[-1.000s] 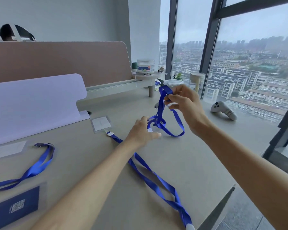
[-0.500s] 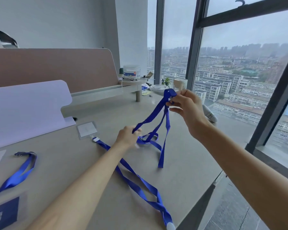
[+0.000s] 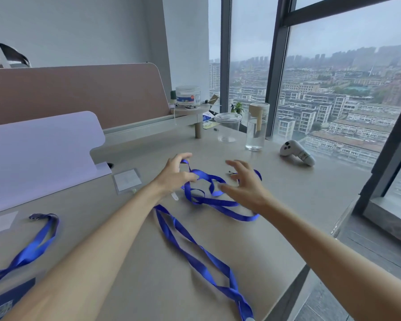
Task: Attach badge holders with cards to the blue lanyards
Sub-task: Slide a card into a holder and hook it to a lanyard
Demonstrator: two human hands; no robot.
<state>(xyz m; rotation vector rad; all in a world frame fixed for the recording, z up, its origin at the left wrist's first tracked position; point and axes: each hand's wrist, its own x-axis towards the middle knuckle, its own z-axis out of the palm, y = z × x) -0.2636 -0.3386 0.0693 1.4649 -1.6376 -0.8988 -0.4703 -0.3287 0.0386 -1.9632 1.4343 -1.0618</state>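
A tangled blue lanyard (image 3: 206,200) lies in loops on the grey table (image 3: 287,193). My left hand (image 3: 174,174) pinches one of its straps between thumb and fingers. Just right of the loops my right hand (image 3: 243,184) hovers with fingers spread and nothing in it. A second blue lanyard (image 3: 195,251) runs from under my left forearm to the table's near edge. A clear badge holder (image 3: 126,180) with a white card lies left of my left hand. A third lanyard (image 3: 37,242) lies far left. A dark blue card (image 3: 7,300) sits at the bottom left.
A lilac divider (image 3: 39,154) and a brown partition (image 3: 79,93) stand to the left. At the back are a clear cup (image 3: 227,127), a water bottle (image 3: 256,129) and a white controller (image 3: 296,154). The table edge (image 3: 299,274) drops off on the right by the window.
My right hand has come down and let go of the lanyard, whose loops now lie on the table. My left hand has stayed on the strap.
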